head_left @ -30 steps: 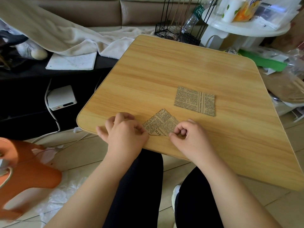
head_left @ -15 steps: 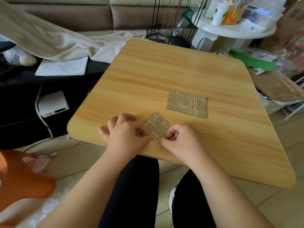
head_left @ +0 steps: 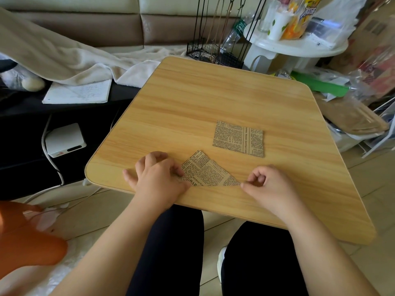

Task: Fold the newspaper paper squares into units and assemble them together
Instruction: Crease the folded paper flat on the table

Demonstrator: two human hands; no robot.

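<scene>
A newspaper-print paper folded into a triangle (head_left: pixel 206 171) lies near the front edge of the wooden table (head_left: pixel 213 99). My left hand (head_left: pixel 159 178) covers the triangle's left corner, its curled fingers pressing the paper down. My right hand (head_left: pixel 269 186) has its fingers curled, and its thumb tip presses the triangle's right tip along the bottom fold. A flat newspaper-print square (head_left: pixel 239 138) lies apart on the table, behind and to the right of the triangle.
A black wire rack (head_left: pixel 215 52) and a white round side table (head_left: pixel 299 48) with cups and packets stand behind the table. A notebook (head_left: pixel 79 94) and a white box (head_left: pixel 64 139) lie at left. An orange stool (head_left: pixel 23 238) is at bottom left.
My right hand has slid to the right along the bottom fold to the triangle's tip, uncovering more of the paper. My left hand has stayed on the left corner.
</scene>
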